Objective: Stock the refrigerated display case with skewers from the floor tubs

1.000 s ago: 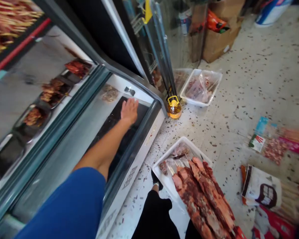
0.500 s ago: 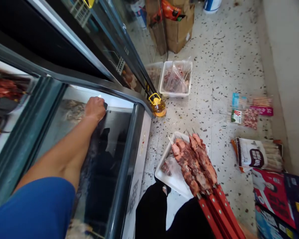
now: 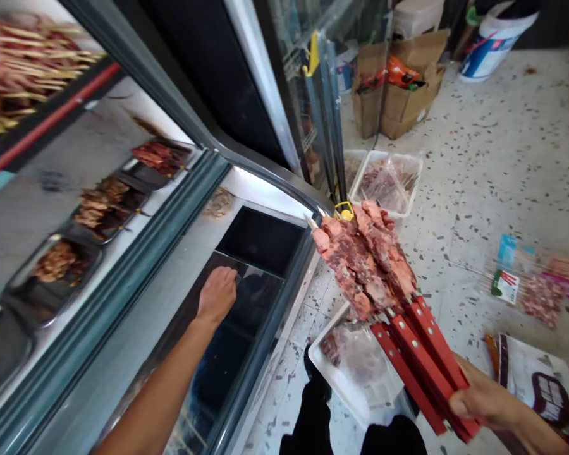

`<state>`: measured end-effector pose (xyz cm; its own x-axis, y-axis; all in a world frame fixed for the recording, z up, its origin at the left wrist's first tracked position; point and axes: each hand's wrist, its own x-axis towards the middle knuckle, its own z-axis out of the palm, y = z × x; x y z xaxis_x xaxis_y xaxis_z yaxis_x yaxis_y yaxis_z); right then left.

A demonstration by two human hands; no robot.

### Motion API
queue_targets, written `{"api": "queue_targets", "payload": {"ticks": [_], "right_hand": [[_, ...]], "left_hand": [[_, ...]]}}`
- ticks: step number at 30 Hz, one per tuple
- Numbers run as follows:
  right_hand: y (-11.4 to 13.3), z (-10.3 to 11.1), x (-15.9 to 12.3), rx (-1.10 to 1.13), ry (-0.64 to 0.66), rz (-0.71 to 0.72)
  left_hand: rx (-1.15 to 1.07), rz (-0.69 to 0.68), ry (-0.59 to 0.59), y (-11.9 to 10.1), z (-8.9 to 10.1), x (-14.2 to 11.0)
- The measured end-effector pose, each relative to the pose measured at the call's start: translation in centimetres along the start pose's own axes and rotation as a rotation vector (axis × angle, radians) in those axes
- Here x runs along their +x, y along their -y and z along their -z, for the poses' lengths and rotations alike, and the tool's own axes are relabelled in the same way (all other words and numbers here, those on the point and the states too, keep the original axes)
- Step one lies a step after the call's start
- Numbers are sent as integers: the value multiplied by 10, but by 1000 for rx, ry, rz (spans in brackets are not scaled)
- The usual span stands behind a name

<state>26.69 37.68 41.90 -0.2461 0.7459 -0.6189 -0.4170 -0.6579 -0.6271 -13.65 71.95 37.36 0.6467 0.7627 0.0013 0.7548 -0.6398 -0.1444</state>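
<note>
Several meat skewers (image 3: 367, 253) with flat red handles are bunched in my right hand (image 3: 478, 395), whose fingers wrap round the handle ends. The raw, marbled meat points up and left, with pale tips past it. My left hand (image 3: 218, 294) is closed at the edge of a dark, reflective sliding glass door (image 3: 253, 300) on the display case. Beyond that edge a dark opening (image 3: 268, 240) shows. Below the skewers, a white tray (image 3: 322, 357) with plastic-bagged meat sits on the floor, partly hidden by the handles.
Metal trays of skewered meat (image 3: 107, 202) line the case behind its teal rail (image 3: 171, 227). On the floor are another white tray (image 3: 415, 202) of bagged skewers, a yellow-capped oil bottle (image 3: 345, 212), packaged skewers (image 3: 540, 300), a cardboard box (image 3: 408, 107) and a bucket (image 3: 488, 54).
My left hand has drawn the sliding door back towards me, baring a dark opening at the far end. The view has turned left, and my right hand with the skewers shows more fully.
</note>
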Motion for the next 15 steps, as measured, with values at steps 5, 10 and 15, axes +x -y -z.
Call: {"api": "queue_targets", "payload": {"ticks": [5, 10, 15], "right_hand": [[64, -25, 74, -49, 141, 15], [97, -62, 174, -39, 210, -107], [122, -94, 286, -171, 223, -164]], "left_hand": [[-250, 227, -44, -4, 1, -70], [-1148, 782, -81, -87, 1, -69], [-2006, 1123, -205, -127, -10, 24]]}}
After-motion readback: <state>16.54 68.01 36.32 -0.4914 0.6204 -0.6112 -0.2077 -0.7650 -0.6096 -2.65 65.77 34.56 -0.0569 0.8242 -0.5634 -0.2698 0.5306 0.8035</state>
